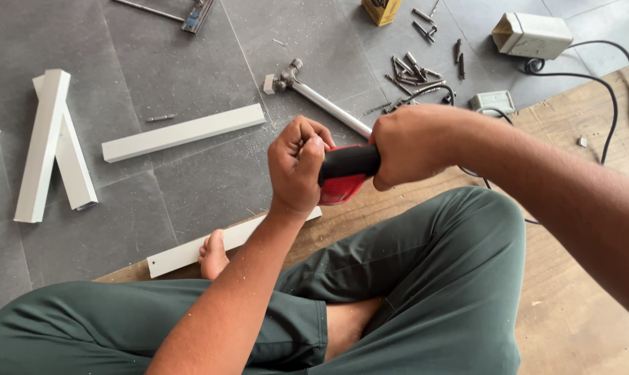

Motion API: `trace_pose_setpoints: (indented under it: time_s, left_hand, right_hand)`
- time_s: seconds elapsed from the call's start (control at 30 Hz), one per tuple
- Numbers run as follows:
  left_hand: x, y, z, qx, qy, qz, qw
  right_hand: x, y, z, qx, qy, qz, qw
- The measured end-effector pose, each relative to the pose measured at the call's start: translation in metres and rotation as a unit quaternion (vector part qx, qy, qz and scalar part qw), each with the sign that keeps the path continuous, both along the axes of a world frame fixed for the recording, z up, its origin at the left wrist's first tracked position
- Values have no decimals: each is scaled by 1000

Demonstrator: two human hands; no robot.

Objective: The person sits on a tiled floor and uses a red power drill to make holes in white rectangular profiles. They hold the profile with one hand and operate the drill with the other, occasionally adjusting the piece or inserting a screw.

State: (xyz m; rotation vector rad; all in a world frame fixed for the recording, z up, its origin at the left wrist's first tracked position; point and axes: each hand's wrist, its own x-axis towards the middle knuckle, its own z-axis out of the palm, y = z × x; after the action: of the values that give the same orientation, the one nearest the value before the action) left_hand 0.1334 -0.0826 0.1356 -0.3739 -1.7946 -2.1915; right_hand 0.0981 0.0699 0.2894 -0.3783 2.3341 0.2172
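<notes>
The person sits cross-legged on the floor, and both hands meet over the knees on a red and black plastic power tool. The right hand is wrapped tight round the black grip of that tool, fingers fully closed on it. The left hand is curled into a fist at the tool's front end, thumb pressed against the black part; whether it pinches a small piece there cannot be told. The tool hangs in the air above a long white metal bar that lies flat along the edge where the grey tiled floor meets a light wooden board; a bare foot rests touching that bar. Just beyond the hands lies a steel hammer with a shiny metal shaft, its head toward the far side of the floor. Left of it rests a second white metal bar, and near the left edge two more white bars lean crossed over each other. Toward the far right corner a scatter of dark screws and bits lies beside a small grey box, with a cream rectangular box and black cables farther back.
</notes>
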Motion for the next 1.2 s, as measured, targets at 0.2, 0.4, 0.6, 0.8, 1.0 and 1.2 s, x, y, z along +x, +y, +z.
trace_pose_setpoints:
  time_s: [0.2, 0.4, 0.6, 0.8, 1.0, 1.2]
  left_hand:
    - [1, 0, -3, 13, 1, 21, 1000]
    - [2, 2, -1, -1, 4, 40, 999]
    - [6, 1, -1, 14, 4, 40, 999]
    - [7, 5, 0, 6, 9, 47, 999]
    - [7, 7, 3, 26, -27, 25, 999]
    - [8, 5, 8, 49, -17, 2, 999]
  right_hand:
    - [0, -3, 4, 6, -5, 4, 1000]
    - [-1, -3, 5, 6, 3, 11, 1000]
    - [-4, -2, 2, 5, 11, 40, 999]
    - [-3, 0, 5, -4, 14, 38, 999]
    - [-3, 2, 6, 11, -1, 26, 1000]
    - [-3, 3, 4, -11, 19, 51, 998]
